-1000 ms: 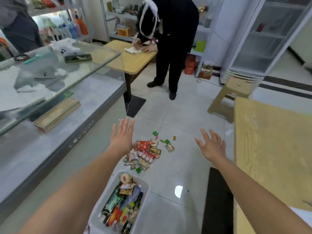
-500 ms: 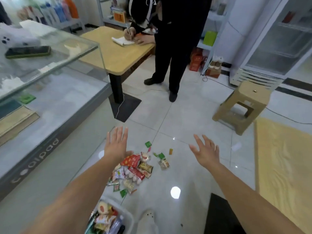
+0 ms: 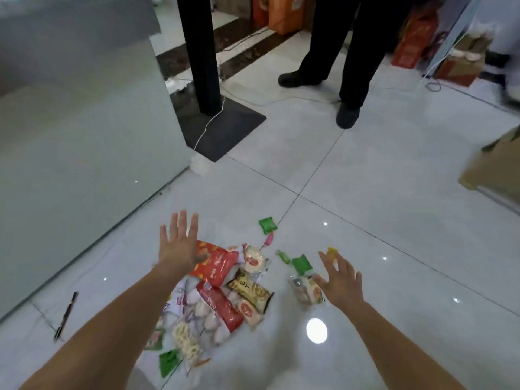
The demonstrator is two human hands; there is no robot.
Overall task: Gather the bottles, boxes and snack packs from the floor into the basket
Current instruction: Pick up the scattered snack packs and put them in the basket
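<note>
A pile of snack packs (image 3: 222,294) lies on the white tiled floor, with a big red bag (image 3: 216,263) on top. My left hand (image 3: 177,243) hovers over the pile's left edge, fingers spread, holding nothing. My right hand (image 3: 339,277) is spread open just right of a clear snack pack (image 3: 305,289) and a small green packet (image 3: 301,263). Further out lie another green packet (image 3: 267,224) and a yellow sweet (image 3: 332,251). The basket is out of view.
A glass counter front (image 3: 84,153) rises on the left. A black table post on a square base (image 3: 222,130) stands ahead, with a white cable beside it. A person in black trousers and shoes (image 3: 347,114) stands beyond. A pen (image 3: 66,315) lies at left; a stool (image 3: 495,164) at right.
The view has dropped closer to the floor and forward. The basket has left the frame at the bottom. Both open hands have come down to the snack pile.
</note>
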